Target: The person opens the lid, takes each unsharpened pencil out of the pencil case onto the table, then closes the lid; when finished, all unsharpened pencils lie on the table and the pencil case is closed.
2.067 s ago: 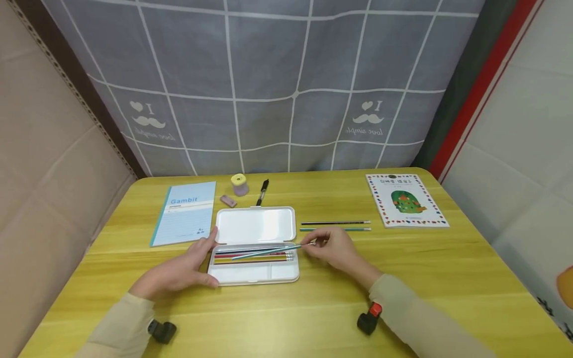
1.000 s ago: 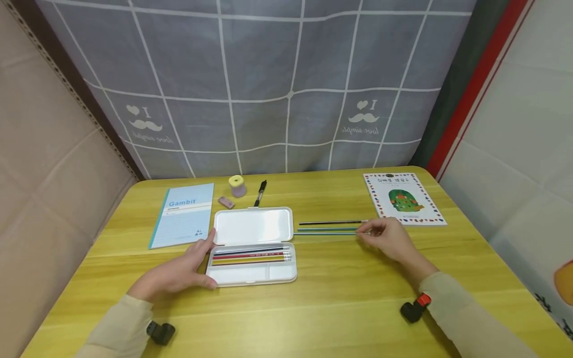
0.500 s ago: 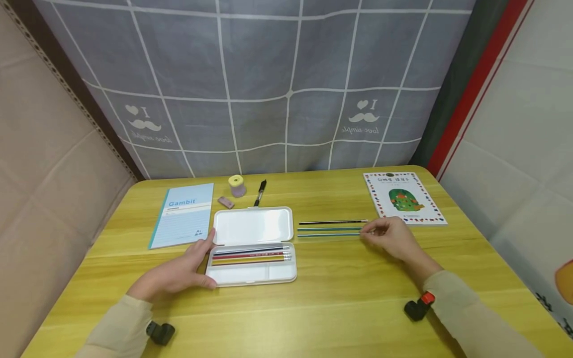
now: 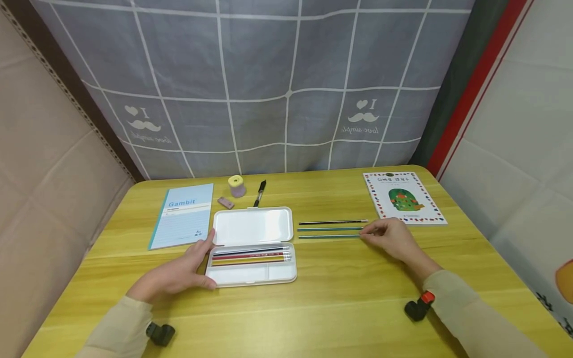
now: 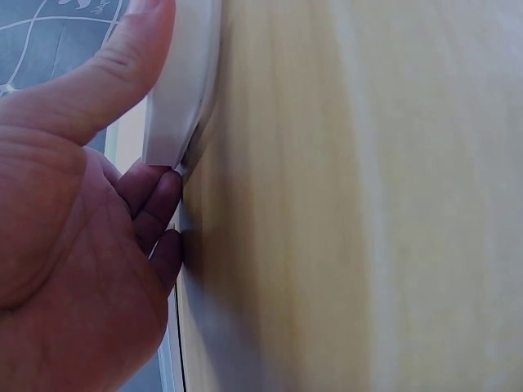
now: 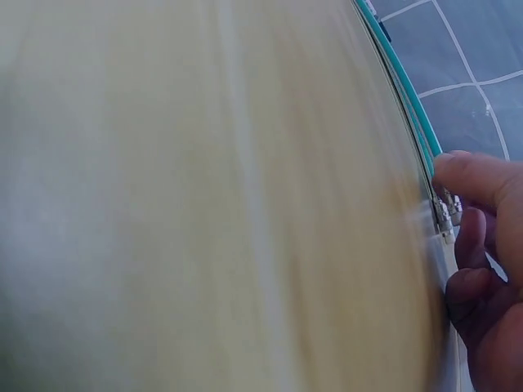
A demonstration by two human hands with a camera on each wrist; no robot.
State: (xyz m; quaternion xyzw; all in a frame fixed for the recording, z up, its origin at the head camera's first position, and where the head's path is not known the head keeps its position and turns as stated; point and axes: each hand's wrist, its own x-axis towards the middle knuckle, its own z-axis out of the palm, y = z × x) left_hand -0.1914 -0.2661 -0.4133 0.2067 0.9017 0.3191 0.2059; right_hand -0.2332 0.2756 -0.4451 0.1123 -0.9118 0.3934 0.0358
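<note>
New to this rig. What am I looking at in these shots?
No robot here: a person works bare-handed. The wide picture comes from a head-worn camera looking forward and down; the two close-ups come from wrist cameras. On the table lie an open white pencil case with pencils inside, three loose pencils, a notebook, a booklet, an eraser, a pen and a small yellow-topped container. The left hand holds the case's left end; the right hand pinches the right end of the nearest loose pencil.
</note>
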